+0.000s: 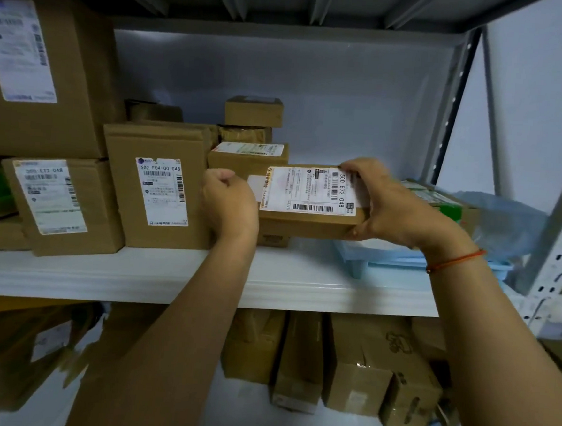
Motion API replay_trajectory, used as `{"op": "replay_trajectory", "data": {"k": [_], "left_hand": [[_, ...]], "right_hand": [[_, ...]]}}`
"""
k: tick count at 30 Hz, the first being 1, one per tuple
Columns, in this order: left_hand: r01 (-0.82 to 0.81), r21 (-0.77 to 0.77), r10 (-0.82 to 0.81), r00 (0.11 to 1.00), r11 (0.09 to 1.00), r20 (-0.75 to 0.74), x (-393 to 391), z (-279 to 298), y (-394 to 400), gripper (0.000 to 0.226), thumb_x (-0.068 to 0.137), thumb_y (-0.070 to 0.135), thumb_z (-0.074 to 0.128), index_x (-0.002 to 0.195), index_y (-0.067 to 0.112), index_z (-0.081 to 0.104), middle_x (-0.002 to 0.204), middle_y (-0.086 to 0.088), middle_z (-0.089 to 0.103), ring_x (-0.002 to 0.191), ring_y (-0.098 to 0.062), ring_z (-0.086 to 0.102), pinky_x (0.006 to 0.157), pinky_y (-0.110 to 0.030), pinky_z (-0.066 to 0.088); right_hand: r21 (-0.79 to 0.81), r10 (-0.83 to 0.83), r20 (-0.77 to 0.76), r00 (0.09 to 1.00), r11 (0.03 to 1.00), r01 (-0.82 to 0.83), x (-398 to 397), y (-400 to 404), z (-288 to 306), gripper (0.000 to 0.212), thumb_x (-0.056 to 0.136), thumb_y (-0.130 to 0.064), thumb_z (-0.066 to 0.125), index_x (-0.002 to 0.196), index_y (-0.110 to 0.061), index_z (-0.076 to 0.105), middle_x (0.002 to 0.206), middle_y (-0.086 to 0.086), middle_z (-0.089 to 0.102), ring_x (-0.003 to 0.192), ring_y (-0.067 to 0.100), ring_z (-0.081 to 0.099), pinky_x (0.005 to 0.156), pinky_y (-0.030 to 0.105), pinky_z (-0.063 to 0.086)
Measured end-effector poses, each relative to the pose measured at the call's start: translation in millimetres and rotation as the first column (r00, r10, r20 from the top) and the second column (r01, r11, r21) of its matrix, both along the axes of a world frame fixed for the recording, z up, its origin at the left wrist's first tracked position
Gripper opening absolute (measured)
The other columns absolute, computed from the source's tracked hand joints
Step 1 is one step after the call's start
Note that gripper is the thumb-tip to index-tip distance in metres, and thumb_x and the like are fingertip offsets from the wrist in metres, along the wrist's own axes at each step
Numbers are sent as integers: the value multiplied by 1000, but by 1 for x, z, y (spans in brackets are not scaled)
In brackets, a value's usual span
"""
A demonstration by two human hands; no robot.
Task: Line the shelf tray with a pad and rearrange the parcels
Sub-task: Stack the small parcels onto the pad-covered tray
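On the white metal shelf (pixel 301 280), the right hand (pixel 396 207) clamped a flat brown labelled cardboard parcel (pixel 310 198), the left hand (pixel 230 202) curled at its other end, grip hidden; best kept level over the pale blue plastic tray (pixel 383 256).

A flat brown cardboard parcel (pixel 309 215) with a large white shipping label reading "500 E72 048" is held level above the shelf (pixel 168 278), the right hand (pixel 393 207) gripping its right end and the left hand (pixel 230 202) curled at its left end. Beneath its right part lies a pale blue tray (pixel 369 255) on the shelf. To the left stand more labelled brown parcels (pixel 161 188), upright and touching one another; smaller ones (pixel 253 112) are stacked behind.
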State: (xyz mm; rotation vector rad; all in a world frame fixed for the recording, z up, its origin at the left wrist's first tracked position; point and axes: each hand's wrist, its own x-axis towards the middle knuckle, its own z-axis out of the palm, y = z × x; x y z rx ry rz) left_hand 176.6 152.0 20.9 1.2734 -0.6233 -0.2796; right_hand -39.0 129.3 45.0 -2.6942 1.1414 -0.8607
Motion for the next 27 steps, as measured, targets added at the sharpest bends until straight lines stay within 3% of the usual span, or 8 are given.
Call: {"op": "replay_trajectory", "data": {"k": [4,8,11,14,16,22,25,27], "left_hand": [[81,-43,-82,997,996,-10,-22,9,-4,17,96,13,43,98,24,55,96,9,57,90,-12,56,70,-21,44],[143,-91,-144,990,986,-4,-48,19,-12,17,98,15,41,102,23,56,96,12,56,84,-4,51,66,-15,39],[206,-128,-206,978,970,18,-66,24,-22,22,97,17,40,109,18,58,110,-1,63,100,-19,60,83,-31,53],[261,-90,-254,964,961,82,-84,26,-34,29,97,15,39,120,17,55,109,2,58,99,-18,57,72,-21,44],[298,-38,-292,950,954,111,-95,25,-41,34,98,15,37,130,18,50,114,6,52,101,-12,50,78,-20,40],[354,122,-370,915,927,163,-109,19,-73,42,97,16,38,140,18,42,126,-1,49,94,-10,45,79,-27,36],[376,217,-413,896,901,165,-110,14,-92,41,99,19,35,139,20,40,108,3,47,74,-5,41,78,-30,37],[379,258,-426,890,889,161,-110,14,-105,39,100,20,34,138,20,41,105,3,44,83,-12,44,79,-30,38]], "right_hand": [[47,-60,100,993,997,56,-27,-7,5,97,61,-9,89,140,-20,34,130,-1,38,120,16,42,103,26,38],[182,-129,266,955,980,82,-49,-14,7,85,74,-26,82,142,-27,32,127,-2,42,113,16,47,87,23,41],[309,-220,447,867,948,81,-60,-23,5,76,77,-46,75,140,-31,35,121,1,47,106,19,53,84,28,46],[404,-302,592,747,913,48,-66,-35,4,67,75,-58,70,130,-27,46,112,1,57,100,21,61,85,40,55],[402,-359,656,663,911,95,-67,-47,5,58,77,-63,65,118,-23,53,108,2,62,95,23,64,80,41,57],[345,-572,504,648,821,455,-55,-96,13,83,72,-80,53,136,-27,44,134,20,44,122,40,48,105,48,42],[244,-627,353,695,778,578,-32,-120,16,82,76,-76,54,138,-24,42,133,26,37,121,47,43,104,46,38],[193,-656,259,709,755,627,-16,-142,10,80,77,-75,54,138,-24,42,132,24,36,117,47,42,101,45,37]]}}
